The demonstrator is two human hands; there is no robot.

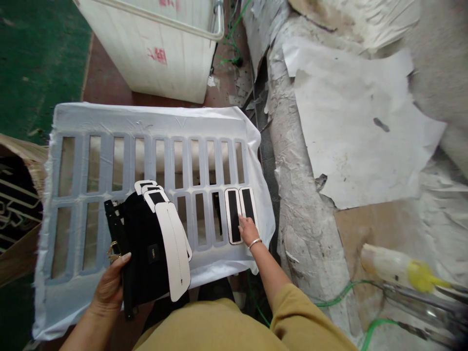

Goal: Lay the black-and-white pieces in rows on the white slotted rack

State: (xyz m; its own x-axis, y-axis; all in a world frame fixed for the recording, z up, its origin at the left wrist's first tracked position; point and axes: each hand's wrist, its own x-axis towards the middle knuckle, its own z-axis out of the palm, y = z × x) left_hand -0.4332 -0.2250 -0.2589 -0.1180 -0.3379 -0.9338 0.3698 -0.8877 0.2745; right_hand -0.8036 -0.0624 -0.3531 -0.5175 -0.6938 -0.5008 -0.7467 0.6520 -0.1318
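My left hand [111,282] grips the edge of a black bag-like piece [142,253] with gold hardware and a small label. White strap-like pieces [173,248] and white-framed pieces lie across its right side. A white cloth-covered rack [146,117] with two rows of rectangular openings lies beneath. Two white-edged black strips [233,214] lie side by side at the rack's right end. My right hand [248,230] touches there with its fingertips, between the two strips; whether its fingers pinch anything is too small to tell.
A white bin [164,58] with red marks stands beyond the rack. At right, a paper-covered surface [358,117] holds a yellow-tipped bottle [398,268], tools and a green hose [340,296]. A cardboard box [22,204] stands at left.
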